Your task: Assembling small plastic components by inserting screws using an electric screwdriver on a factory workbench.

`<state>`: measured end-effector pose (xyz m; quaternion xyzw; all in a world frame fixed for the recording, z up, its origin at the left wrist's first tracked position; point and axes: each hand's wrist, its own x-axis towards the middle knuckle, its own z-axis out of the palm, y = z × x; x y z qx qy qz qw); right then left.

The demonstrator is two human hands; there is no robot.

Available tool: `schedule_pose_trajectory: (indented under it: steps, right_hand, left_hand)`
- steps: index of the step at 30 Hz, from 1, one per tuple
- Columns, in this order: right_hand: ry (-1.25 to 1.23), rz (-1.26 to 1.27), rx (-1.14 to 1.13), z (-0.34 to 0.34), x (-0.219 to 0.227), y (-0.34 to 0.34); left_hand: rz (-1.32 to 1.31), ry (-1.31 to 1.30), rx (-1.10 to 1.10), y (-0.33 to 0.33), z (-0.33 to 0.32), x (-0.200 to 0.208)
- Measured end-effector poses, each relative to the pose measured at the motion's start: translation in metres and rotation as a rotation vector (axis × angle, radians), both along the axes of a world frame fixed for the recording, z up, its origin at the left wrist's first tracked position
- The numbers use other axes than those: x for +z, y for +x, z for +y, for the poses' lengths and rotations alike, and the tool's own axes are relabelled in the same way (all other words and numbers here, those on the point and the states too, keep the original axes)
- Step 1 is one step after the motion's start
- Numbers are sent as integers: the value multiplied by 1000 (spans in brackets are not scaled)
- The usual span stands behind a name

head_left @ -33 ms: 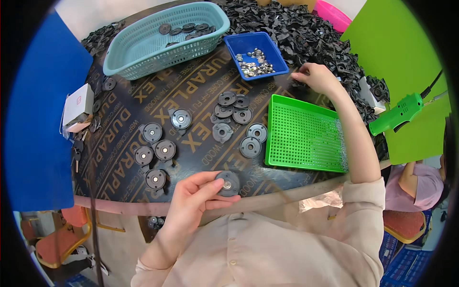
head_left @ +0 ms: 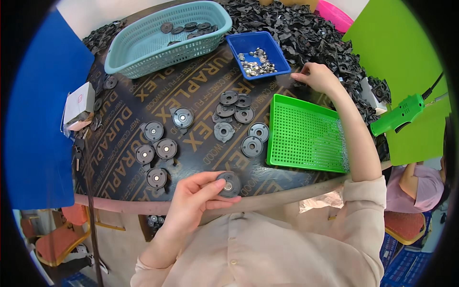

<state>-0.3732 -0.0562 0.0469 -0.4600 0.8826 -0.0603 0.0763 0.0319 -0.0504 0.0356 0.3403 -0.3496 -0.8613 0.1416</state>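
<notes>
My left hand [head_left: 198,196] is closed at the table's near edge, pinching a round black plastic disc [head_left: 228,184] with a metal piece at its centre. Farther off, my right hand [head_left: 316,76] has its fingers drawn together beside the blue tray [head_left: 282,67] of small metal pieces [head_left: 258,62], close to the heap of black parts [head_left: 311,43]. What its fingertips hold, if anything, is hidden. Several discs with metal centres [head_left: 166,149] lie left of the middle. Others with open centre holes [head_left: 252,147] lie in the middle, some overlapping.
A green perforated tray [head_left: 306,131] with tiny pieces along its right side lies under my right forearm. The light-blue basket [head_left: 162,60] at the back holds several discs. A green power screwdriver [head_left: 399,115] is at the right, a white box [head_left: 79,106] at the left.
</notes>
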Motion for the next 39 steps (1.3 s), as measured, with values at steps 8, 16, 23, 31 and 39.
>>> schedule_pose_trajectory:
  steps: [8, 16, 23, 31, 39]
  right_hand:
    - [23, -422, -121, 8, 15, -6]
    - [-476, -679, -95, 89, 52, 28]
    - [-748, -832, -84, 141, 33, 98]
    - [-954, -910, 265, 137, -5, 215]
    - [-977, -1020, 222, 136, -30, 231]
  left_hand:
    - [-57, -37, -133, -2, -10, -1]
    - [41, 14, -196, -2, -9, -1]
    - [-9, 16, -209, -8, -9, -5]
    - [52, 79, -197, -15, -1, -9]
    - [206, 271, -180, -12, -1, -12]
